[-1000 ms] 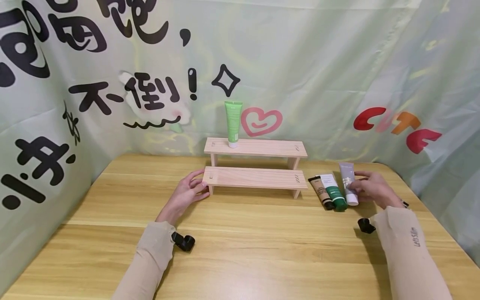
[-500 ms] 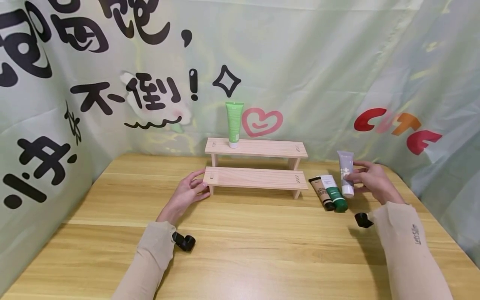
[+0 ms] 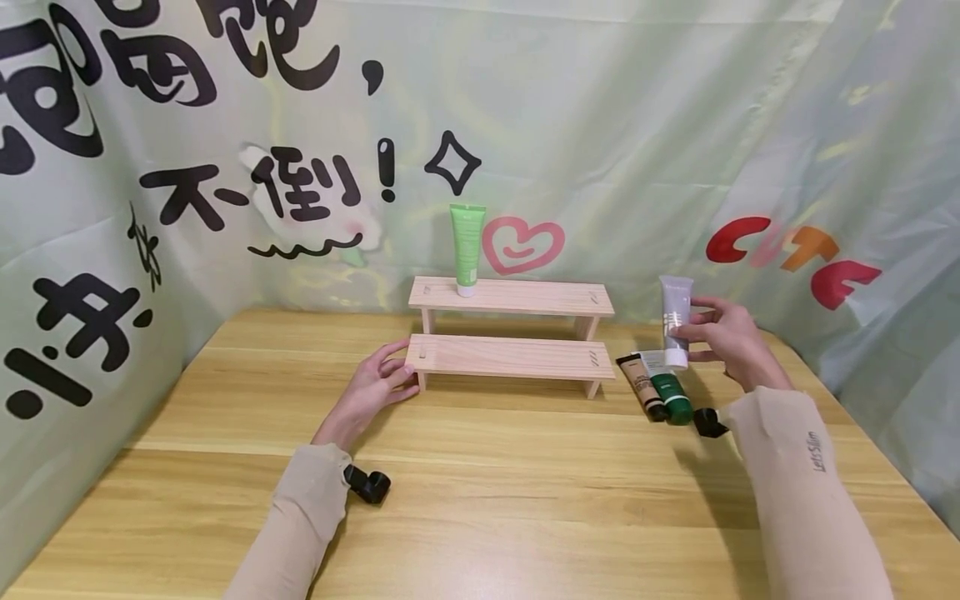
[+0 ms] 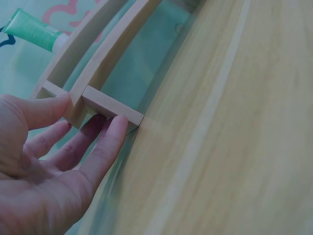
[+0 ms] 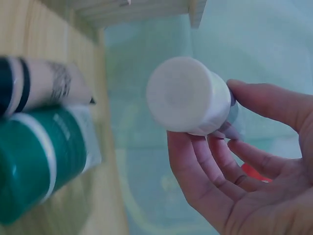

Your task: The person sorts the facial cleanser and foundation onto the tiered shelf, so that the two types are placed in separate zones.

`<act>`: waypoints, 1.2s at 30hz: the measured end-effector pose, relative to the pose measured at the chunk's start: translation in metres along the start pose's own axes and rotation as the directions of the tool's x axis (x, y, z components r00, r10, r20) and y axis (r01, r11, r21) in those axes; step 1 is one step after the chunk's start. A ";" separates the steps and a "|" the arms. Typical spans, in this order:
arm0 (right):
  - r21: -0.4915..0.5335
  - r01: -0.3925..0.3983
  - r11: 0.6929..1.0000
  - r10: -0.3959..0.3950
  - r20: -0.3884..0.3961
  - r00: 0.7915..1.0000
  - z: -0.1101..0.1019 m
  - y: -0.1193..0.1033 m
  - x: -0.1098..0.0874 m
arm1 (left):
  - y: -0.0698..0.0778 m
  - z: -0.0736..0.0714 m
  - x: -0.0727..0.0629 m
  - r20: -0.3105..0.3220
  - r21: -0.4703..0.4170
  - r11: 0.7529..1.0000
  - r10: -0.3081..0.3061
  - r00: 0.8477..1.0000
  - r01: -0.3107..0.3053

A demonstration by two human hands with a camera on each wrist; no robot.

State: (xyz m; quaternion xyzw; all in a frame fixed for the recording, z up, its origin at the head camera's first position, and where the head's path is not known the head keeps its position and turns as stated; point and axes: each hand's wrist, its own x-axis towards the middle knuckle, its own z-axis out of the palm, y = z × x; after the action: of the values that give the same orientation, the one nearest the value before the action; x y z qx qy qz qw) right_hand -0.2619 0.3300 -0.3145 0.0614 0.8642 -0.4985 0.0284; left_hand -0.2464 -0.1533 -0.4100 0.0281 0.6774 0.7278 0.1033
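Note:
In the head view, my right hand (image 3: 731, 333) pinches a pale lilac squeeze tube (image 3: 677, 321) between thumb and fingers, white cap down. It is raised, overlapping the tubes lying behind the cap. The right wrist view shows the cap's round end (image 5: 180, 95) facing the camera. My left hand (image 3: 367, 392) holds the left end of a two-step wooden display shelf (image 3: 510, 356); thumb at the board's end and fingertips against the leg (image 4: 110, 105). On the upper step a green tube (image 3: 468, 250) stands upright on its white cap, near the left end.
Right of the shelf, a beige tube with black cap (image 3: 643, 387) and a white-and-green tube (image 3: 671, 396) lie side by side on the wooden table (image 3: 525, 500). A printed curtain (image 3: 637, 125) hangs behind the table and at its sides.
My right hand has lifted the lilac tube off the table and carried it up and to the left. My left hand, the shelf and the green tube have stayed in place.

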 end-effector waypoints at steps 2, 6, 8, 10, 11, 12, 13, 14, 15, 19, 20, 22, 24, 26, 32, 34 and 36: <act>0.003 0.013 1.000 -0.013 -0.011 1.000 0.003 -0.005 0.001 | 0.000 -0.001 0.000 0.006 0.002 1.000 0.002 1.000 -0.002; 0.026 0.034 0.999 -0.033 -0.043 0.999 0.011 -0.014 0.005 | -0.001 -0.001 0.000 0.004 0.000 1.000 -0.004 1.000 0.004; 0.039 0.042 0.998 -0.040 -0.061 0.997 0.014 -0.018 0.006 | -0.001 -0.001 0.001 0.004 0.002 1.000 -0.005 1.000 0.005; 0.048 0.050 0.998 -0.047 -0.074 0.996 0.017 -0.023 0.007 | -0.001 -0.001 0.001 0.000 0.003 1.000 -0.006 1.000 0.006; 0.047 0.055 0.997 -0.051 -0.079 0.996 0.018 -0.025 0.008 | -0.001 -0.001 0.001 -0.002 0.004 1.000 -0.006 1.000 0.006; 0.046 0.062 0.997 -0.058 -0.083 0.995 0.019 -0.027 0.009 | -0.002 -0.001 0.001 -0.003 0.005 1.000 -0.006 1.000 0.006; 0.046 0.069 0.997 -0.065 -0.085 0.994 0.020 -0.029 0.009 | -0.002 -0.001 0.001 -0.003 0.008 1.000 -0.005 1.000 0.005; 0.047 0.075 0.996 -0.071 -0.086 0.994 0.021 -0.031 0.010 | -0.002 -0.002 0.001 -0.003 0.009 1.000 -0.005 1.000 0.005; 0.049 0.080 0.996 -0.076 -0.087 0.993 0.022 -0.033 0.010 | -0.001 -0.002 0.000 -0.005 0.007 1.000 -0.008 1.000 0.008; 0.064 0.090 0.994 -0.083 -0.097 0.992 0.027 -0.041 0.011 | -0.001 -0.001 0.000 -0.006 0.007 1.000 -0.011 1.000 0.011; 0.073 0.092 0.993 -0.084 -0.100 0.991 0.029 -0.044 0.011 | -0.001 -0.002 0.000 -0.006 0.005 1.000 -0.011 1.000 0.011; 0.081 0.097 0.992 -0.088 -0.105 0.991 0.031 -0.048 0.013 | -0.001 -0.002 0.000 -0.009 0.003 1.000 -0.012 1.000 0.012; 0.086 0.104 0.991 -0.094 -0.109 0.990 0.034 -0.052 0.015 | -0.001 -0.002 0.001 -0.012 0.001 1.000 -0.013 1.000 0.013; 0.089 0.113 0.990 -0.104 -0.107 0.989 0.037 -0.056 0.017 | -0.001 -0.002 0.001 -0.011 0.000 1.000 -0.011 1.000 0.011; 0.101 0.154 0.983 -0.142 -0.111 0.984 0.044 -0.066 0.019 | -0.001 -0.002 0.002 -0.006 0.001 1.000 -0.005 1.000 0.005; 0.115 0.173 0.978 -0.160 -0.115 0.980 0.047 -0.069 0.019 | -0.001 -0.001 0.002 -0.004 -0.002 1.000 -0.005 1.000 0.005; 0.122 0.189 0.974 -0.174 -0.121 0.977 0.051 -0.072 0.019 | -0.001 -0.001 0.001 -0.001 -0.001 1.000 -0.006 1.000 0.006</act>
State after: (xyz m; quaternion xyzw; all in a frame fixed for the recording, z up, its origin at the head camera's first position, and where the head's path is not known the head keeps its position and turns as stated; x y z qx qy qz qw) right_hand -0.2908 0.2519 -0.2802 0.0111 0.8313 -0.5514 -0.0687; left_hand -0.2478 -0.1541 -0.4110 0.0257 0.6770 0.7280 0.1050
